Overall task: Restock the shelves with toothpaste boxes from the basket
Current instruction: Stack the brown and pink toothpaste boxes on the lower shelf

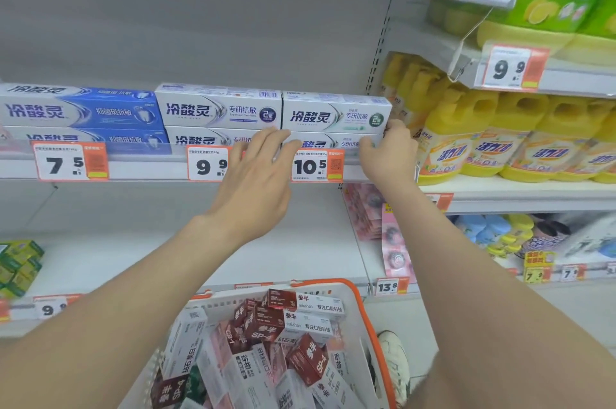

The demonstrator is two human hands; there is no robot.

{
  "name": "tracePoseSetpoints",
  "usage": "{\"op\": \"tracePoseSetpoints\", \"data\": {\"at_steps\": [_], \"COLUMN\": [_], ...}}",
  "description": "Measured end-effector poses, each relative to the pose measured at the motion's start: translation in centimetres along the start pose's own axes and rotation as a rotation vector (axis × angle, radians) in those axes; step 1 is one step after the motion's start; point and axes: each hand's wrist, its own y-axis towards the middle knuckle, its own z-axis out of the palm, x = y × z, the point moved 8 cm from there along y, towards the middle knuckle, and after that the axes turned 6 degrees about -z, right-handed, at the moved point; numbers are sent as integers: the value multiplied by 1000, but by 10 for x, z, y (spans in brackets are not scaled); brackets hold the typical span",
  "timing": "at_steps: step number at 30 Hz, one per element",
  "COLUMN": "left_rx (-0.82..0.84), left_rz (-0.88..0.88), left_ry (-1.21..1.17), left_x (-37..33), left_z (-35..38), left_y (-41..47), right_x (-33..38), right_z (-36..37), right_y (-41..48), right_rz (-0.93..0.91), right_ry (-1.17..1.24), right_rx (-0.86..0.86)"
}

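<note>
Toothpaste boxes fill the middle shelf (133, 172) in three side-by-side stacks, and we count two boxes showing in each, six in all. Left stack: white-and-blue boxes (80, 112) above a 7.5 tag. Middle stack: white boxes with a purple-grey swoosh (218, 110) above a 9.9 tag. Right stack: white boxes with green accents (335, 115) above a 10.5 tag.

We see our left hand (256, 175) open, fingers spread, fingertips resting on the lower box where the middle and right stacks meet. Our right hand (391, 150) curls around the right end of the green-accent stack, fingers pressed to the end of the boxes; we cannot tell whether it truly grips.

Below, a white basket with an orange rim (363, 305) holds a jumbled heap of more toothpaste boxes (266, 352), some dark red, some white with black lettering, too piled up for us to count. Yellow detergent bottles (473, 138) stand just beside the right stack.
</note>
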Motion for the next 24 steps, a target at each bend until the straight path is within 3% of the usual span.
{"op": "tracePoseSetpoints", "data": {"at_steps": [3,5,7,11,13,16,18,21,24], "left_rx": [67,211,463,976,1154,1352,1410,1303,1143], "left_rz": [-28,-88,-167,-177,-172,-98,-63,-134,-229], "left_ry": [-32,-72,-81,59,119,260,365,372,127], "left_x": [4,9,13,16,16,17,27,45,49], "left_z": [4,15,34,80,99,122,137,151,164], "left_y": [-8,-17,-39,-113,-150,-201,-230,-245,-237], "right_x": [16,38,61,74,72,57,45,16,-43], "right_z": [-17,-14,13,63,75,94,107,126,141], "right_y": [-18,-37,-70,-178,-223,-263,-280,-283,-268], "right_rz": [-13,-115,-275,-484,-546,-600,-644,-653,-430], "right_ry": [-151,-184,-221,-573,-644,-730,-781,-821,-810], "right_rx": [-128,-67,256,940,1135,1282,1302,1265,1267]}}
